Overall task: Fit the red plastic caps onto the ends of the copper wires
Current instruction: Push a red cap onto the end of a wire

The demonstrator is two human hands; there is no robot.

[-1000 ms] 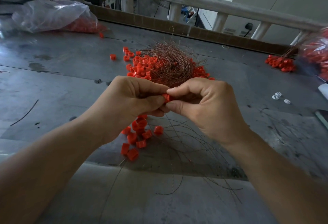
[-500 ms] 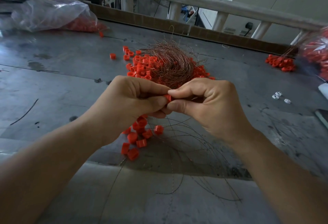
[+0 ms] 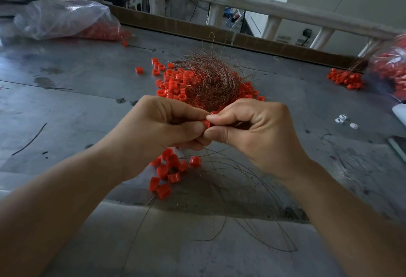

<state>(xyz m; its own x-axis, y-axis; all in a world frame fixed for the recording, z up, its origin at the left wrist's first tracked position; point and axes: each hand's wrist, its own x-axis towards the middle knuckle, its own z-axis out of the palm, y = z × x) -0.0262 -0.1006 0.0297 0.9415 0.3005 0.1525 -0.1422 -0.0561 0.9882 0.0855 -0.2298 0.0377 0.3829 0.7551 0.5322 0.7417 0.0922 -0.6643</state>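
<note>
Above the middle of the grey bench [image 3: 66,101], the left hand [image 3: 162,125] and right hand [image 3: 248,127] pinch one red cap [image 3: 206,123] between thumbs and forefingers (copper wires [image 3: 211,79] heaped just beyond).

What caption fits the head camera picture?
The left hand and right hand pinch one red cap near a copper wire tangle.

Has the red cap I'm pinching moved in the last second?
No. The red cap stays just in front of the copper wire bundle, with the same gap as before.
</note>
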